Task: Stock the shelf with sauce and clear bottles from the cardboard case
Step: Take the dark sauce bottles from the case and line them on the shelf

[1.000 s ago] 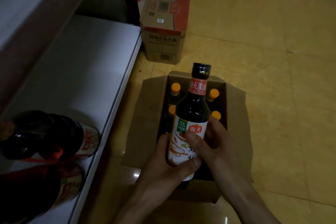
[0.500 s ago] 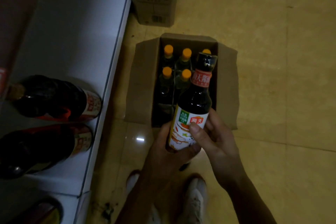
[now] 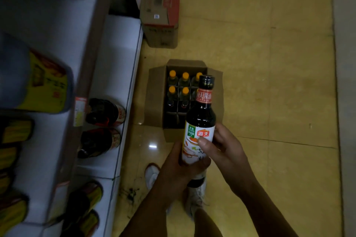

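Sauce bottle [image 3: 200, 119] was upright in the air over the near edge of the cardboard case [image 3: 155, 100], with both hands on it: the left hand [image 3: 178, 168] wrapped round its lower body, the right hand [image 3: 226, 149] curled round the label, thumb in front. It looked like full glass, so I judged it heavy, slick and breakable (best gripped low, not by the neck). Clear bottles [image 3: 185, 82] with orange caps sat in the case. Two dark bottles [image 3: 104, 112] sat on the shelf [image 3: 119, 59] to the left, with bare room beside them.

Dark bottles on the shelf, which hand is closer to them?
Left. The left hand grips the sauce bottle on the side towards the dark bottles; the right hand holds its far side.
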The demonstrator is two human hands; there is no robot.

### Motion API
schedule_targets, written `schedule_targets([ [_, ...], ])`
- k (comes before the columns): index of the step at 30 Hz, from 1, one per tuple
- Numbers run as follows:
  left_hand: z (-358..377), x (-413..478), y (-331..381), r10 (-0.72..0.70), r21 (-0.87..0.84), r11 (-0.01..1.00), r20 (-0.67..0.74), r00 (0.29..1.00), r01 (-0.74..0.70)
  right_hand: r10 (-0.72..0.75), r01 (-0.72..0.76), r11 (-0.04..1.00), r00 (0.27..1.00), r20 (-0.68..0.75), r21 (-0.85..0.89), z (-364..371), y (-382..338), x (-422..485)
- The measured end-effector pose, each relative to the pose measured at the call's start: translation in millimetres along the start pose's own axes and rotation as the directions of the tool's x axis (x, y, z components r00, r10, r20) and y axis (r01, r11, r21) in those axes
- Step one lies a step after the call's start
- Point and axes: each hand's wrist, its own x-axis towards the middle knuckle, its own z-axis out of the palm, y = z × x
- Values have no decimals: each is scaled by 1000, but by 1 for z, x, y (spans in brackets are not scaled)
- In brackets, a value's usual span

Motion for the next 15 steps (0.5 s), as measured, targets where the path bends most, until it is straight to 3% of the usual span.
schedule_targets([
  [7,20,-102,110,81,79,994,-3,997,-81,-105,104,994,993,60,11,-14,-127,-68],
  [15,57,-220,203,269,112,959,-76,960,-260,-294,299,954,941,165,-6,-28,-251,-150],
])
